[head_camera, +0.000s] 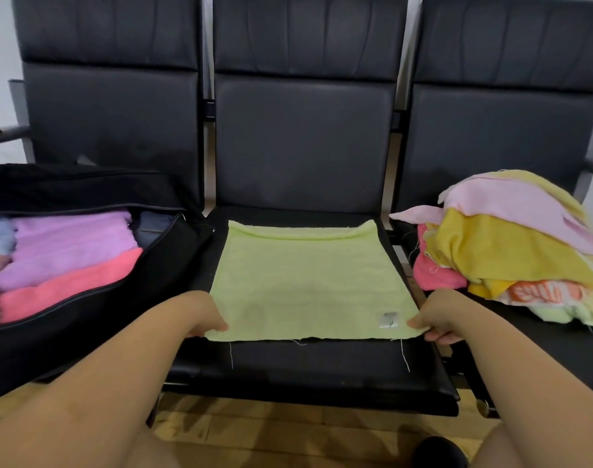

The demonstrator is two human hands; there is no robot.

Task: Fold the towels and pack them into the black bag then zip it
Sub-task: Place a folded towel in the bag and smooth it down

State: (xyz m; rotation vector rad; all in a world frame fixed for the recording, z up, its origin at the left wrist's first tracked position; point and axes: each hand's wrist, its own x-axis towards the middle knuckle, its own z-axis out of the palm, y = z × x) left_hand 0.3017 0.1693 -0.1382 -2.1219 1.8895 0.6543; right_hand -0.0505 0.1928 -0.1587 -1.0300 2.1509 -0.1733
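Three black seats (301,143) stand in a row; on the middle one lies the light green towel (308,282), its small label (388,319) unreadable. Your left hand (204,314) and right hand (436,317) each pinch a near corner. The open black bag (95,309) sits left, the towel pile (511,251) right.

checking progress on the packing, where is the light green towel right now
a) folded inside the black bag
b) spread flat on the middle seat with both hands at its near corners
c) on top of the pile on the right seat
b: the light green towel lies flat on the middle seat, with the left hand and right hand pinching its near corners.
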